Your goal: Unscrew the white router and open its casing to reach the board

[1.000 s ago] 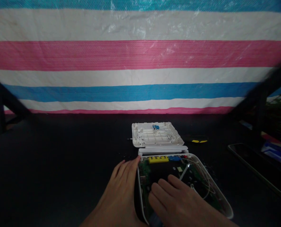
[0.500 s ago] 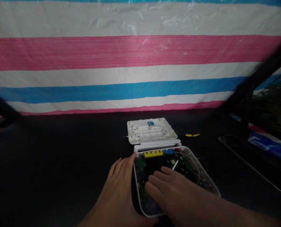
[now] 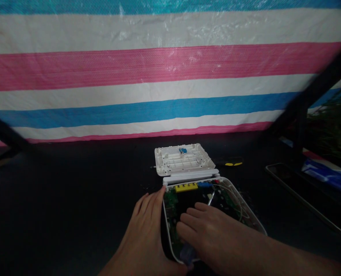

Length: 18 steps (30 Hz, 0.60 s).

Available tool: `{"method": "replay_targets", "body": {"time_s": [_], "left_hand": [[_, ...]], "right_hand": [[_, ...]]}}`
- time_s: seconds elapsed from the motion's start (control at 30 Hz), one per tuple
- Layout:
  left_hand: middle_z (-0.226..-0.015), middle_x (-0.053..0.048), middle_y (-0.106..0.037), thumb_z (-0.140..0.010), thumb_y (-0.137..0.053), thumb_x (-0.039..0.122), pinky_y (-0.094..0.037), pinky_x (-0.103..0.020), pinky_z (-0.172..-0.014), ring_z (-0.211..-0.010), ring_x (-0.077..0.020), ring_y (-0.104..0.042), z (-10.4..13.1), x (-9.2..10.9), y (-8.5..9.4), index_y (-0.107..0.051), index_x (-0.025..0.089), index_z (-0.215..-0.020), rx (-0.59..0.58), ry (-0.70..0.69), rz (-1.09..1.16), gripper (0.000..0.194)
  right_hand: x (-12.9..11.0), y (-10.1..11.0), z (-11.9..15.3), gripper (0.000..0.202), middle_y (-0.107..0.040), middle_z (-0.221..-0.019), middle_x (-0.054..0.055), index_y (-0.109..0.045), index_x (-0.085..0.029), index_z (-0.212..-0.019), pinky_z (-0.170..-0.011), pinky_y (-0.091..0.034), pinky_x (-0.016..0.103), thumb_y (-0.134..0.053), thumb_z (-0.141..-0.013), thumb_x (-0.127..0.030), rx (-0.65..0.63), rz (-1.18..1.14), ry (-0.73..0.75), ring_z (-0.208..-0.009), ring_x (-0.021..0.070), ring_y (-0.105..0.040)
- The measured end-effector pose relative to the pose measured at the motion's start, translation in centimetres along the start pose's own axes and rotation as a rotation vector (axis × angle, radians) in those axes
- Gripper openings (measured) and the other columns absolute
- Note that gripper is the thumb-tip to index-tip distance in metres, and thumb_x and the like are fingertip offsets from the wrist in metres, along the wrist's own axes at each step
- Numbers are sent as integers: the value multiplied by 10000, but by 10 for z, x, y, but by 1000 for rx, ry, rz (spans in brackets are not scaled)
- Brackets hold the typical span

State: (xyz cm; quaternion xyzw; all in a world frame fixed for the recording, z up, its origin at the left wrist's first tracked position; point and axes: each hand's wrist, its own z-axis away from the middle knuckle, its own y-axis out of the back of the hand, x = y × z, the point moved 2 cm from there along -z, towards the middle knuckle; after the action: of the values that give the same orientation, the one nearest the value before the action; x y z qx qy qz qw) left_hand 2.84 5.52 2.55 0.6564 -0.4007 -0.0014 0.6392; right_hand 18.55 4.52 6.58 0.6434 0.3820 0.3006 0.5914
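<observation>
An opened white router lies on the dark table, its green circuit board, yellow and blue ports and thin white antenna wires exposed. My left hand grips the router along its left side, fingers by the upper left corner and thumb by the near edge. Closed over the board, my right hand is wrapped around a screwdriver. The metal shaft slants out past the knuckles toward the ports, and part of a bluish translucent handle shows below the palm. The shaft's tip is too small to make out clearly.
Behind the router lies its detached white cover, inner side up, with a small blue piece on it. A yellow-marked tool is to its right. A phone and a blue packet lie farther right. A striped sheet hangs behind.
The screwdriver has tilted slightly in my right hand, and more of its handle shows below the palm. My left hand stays on the router. The view has shifted a little.
</observation>
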Motion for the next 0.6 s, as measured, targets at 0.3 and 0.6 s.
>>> {"method": "replay_targets", "body": {"time_s": [0.3,0.6], "left_hand": [[-1397,-190,-462,-535,-771,437,-341,-614,-1029,-1237,-423,-473,8,-14,-11,-62,199,-1471,27,-69,-69,1198],[-1398,-99,-509,-703,-553,179,-417,-556,-997,-1185,-364,-547,10,-28,-22,16,271,-1497,100,-65,-166,981]], "right_hand": [[-4,7,-5,174,-602,-841,-29,-501,-175,-893,-693,-378,291,-625,-790,-239,-52,17,8,-722,128,-520],[1,9,-2,146,-522,-738,-40,-428,-174,-802,-604,-356,272,-538,-863,-250,54,141,95,-626,104,-448]]}}
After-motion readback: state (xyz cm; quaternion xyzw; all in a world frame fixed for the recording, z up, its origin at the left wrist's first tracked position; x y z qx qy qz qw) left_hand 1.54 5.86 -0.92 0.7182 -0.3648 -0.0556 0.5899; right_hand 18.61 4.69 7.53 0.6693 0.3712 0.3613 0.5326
